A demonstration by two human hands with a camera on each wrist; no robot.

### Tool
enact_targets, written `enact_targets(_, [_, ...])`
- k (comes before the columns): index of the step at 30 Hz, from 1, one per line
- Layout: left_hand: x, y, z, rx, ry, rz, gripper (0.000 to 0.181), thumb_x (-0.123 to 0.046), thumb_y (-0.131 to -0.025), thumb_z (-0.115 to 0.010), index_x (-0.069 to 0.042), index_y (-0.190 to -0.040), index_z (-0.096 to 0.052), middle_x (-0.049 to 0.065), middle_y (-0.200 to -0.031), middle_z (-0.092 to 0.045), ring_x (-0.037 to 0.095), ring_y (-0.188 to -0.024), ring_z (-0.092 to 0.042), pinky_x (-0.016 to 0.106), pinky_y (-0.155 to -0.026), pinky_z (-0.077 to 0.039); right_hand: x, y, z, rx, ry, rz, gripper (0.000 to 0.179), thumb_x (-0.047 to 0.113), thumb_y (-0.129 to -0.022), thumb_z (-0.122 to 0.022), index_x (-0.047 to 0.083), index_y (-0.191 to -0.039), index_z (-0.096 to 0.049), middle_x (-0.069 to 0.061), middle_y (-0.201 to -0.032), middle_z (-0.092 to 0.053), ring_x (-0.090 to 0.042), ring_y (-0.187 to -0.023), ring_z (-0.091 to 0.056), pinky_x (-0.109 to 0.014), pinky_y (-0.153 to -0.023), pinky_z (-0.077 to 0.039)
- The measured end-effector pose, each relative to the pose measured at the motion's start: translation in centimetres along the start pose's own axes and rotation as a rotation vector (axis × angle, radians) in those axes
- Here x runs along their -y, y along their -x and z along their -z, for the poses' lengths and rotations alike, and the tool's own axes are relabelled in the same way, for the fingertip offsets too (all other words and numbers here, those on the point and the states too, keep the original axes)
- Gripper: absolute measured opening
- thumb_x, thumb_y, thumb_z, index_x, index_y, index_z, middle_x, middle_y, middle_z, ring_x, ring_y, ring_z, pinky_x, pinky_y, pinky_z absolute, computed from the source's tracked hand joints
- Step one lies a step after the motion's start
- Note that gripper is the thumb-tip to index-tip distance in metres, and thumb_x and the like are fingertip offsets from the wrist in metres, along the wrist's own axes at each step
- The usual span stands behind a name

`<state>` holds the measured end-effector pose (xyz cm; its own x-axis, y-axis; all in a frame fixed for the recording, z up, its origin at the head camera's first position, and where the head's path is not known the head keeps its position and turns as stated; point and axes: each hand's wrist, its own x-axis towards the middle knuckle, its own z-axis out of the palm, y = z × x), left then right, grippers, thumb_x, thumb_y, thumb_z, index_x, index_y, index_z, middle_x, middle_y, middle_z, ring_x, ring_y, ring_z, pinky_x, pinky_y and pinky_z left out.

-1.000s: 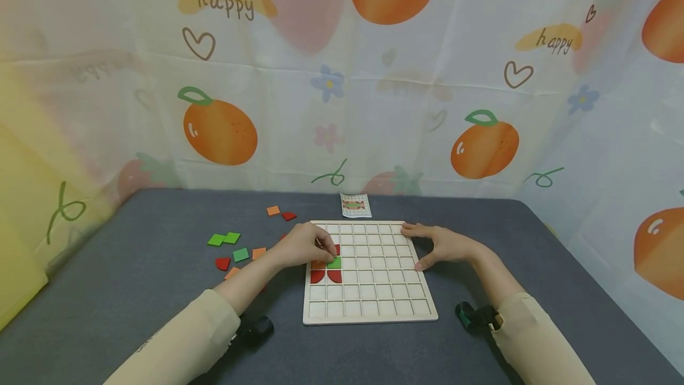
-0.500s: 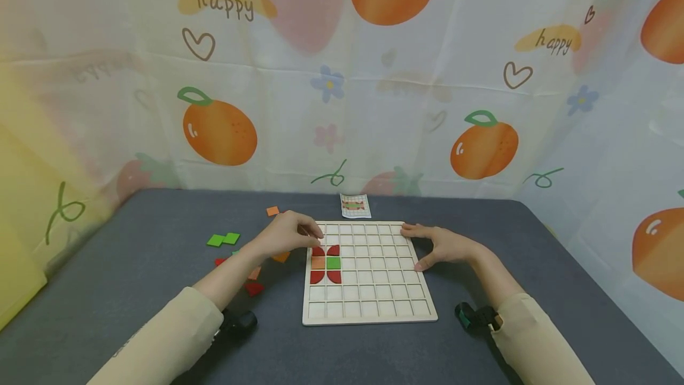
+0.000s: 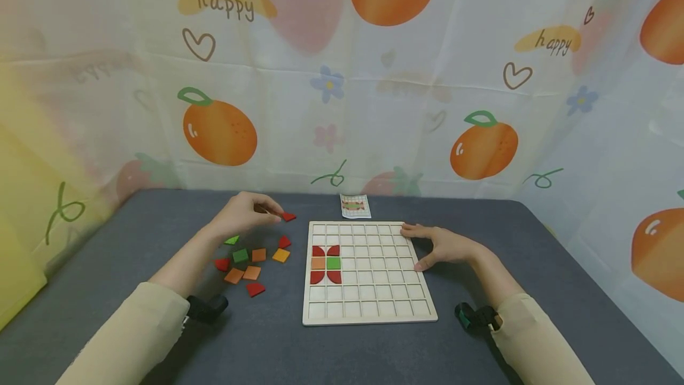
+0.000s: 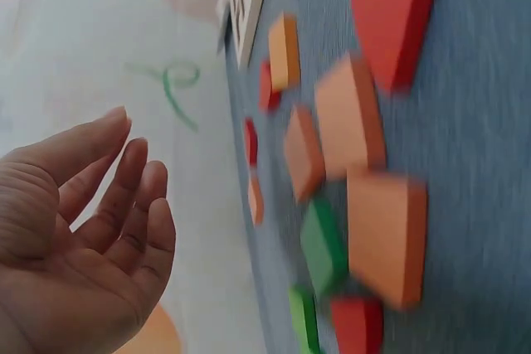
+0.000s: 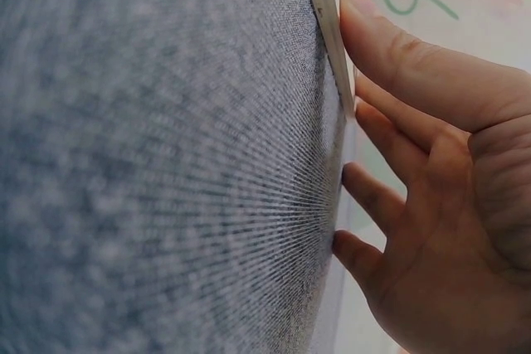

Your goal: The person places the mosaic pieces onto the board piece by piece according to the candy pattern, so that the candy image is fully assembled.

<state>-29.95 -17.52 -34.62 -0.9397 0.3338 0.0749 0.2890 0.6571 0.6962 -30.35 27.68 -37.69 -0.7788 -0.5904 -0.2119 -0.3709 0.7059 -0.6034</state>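
My left hand (image 3: 248,214) hovers over the left back part of the table, its fingertips close to a red piece (image 3: 288,217). In the left wrist view the fingers (image 4: 133,159) are loosely bent and nothing is between them. A pale grid board (image 3: 382,302) lies in the middle. At its left side sit several red rounded pieces (image 3: 317,277), an orange square (image 3: 318,263) and a green square (image 3: 333,262). My right hand (image 3: 446,245) rests at the board's right edge, thumb and fingers spread; its thumb (image 5: 406,55) touches the edge in the right wrist view.
Left of the board lie loose orange pieces (image 3: 252,273), a yellow-orange piece (image 3: 281,255), a dark green piece (image 3: 240,255), a light green piece (image 3: 231,240) and more red pieces (image 3: 255,289). A small printed card (image 3: 355,207) lies behind the board, before a patterned curtain (image 3: 374,106).
My left hand has left the board's filled squares and moved left and back, above the loose pieces. The green square stays in the board. My right hand has not moved.
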Motion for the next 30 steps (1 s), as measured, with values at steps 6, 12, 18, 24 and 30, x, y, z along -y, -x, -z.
enact_targets(6, [2.9,0.9,2.3,-0.015,-0.045,0.097,0.034,-0.03,-0.095,-0.065,-0.007,-0.12,-0.07,0.015,-0.123,-0.069,0.031,-0.112,-0.063,0.046,-0.092,-0.052,-0.1,-0.1,0.0,-0.005,0.005,-0.004,0.093,0.031,-0.078,-0.084,0.006,-0.153,-0.036,-0.016,-0.165,-0.02,-0.046,-0.153,-0.004,-0.072,-0.116,-0.008])
enact_targets(12, [6.0,1.8,3.4,-0.006,-0.076,0.14,0.039,-0.03,-0.097,-0.063,-0.004,-0.124,-0.067,0.022,-0.128,-0.065,0.037,-0.115,-0.061,0.049,-0.093,-0.052,-0.1,-0.1,0.1,-0.007,0.013,-0.011,0.093,0.032,-0.077,-0.084,0.007,-0.153,-0.036,-0.015,-0.165,-0.021,-0.045,-0.153,-0.005,-0.071,-0.117,-0.009])
enact_targets(18, [8.0,2.4,3.6,0.059,-0.071,0.113,0.041,-0.031,-0.096,-0.064,-0.002,-0.125,-0.066,0.024,-0.129,-0.065,0.039,-0.118,-0.059,0.05,-0.094,-0.052,-0.2,-0.1,0.0,-0.004,0.014,-0.013,0.093,0.033,-0.078,-0.084,0.008,-0.153,-0.035,-0.014,-0.166,-0.02,-0.045,-0.154,-0.005,-0.071,-0.117,-0.009])
enact_targets(24, [8.8,2.7,3.4,0.103,-0.031,0.131,0.048,-0.035,-0.091,-0.07,-0.005,-0.128,-0.065,0.022,-0.133,-0.063,0.04,-0.125,-0.055,0.053,-0.1,-0.048,-0.1,-0.1,0.0,-0.004,0.017,-0.007,0.093,0.032,-0.077,-0.084,0.007,-0.153,-0.035,-0.015,-0.166,-0.019,-0.045,-0.153,-0.005,-0.072,-0.116,-0.009])
enact_targets(30, [9.0,2.8,3.3,0.111,-0.031,0.121,0.047,-0.031,-0.089,-0.072,-0.003,-0.127,-0.066,0.022,-0.13,-0.065,0.035,-0.119,-0.06,0.049,-0.097,-0.051,-0.1,0.0,-0.1,-0.007,0.022,-0.013,0.093,0.033,-0.078,-0.084,0.007,-0.153,-0.035,-0.014,-0.166,-0.02,-0.045,-0.153,-0.005,-0.072,-0.116,-0.01])
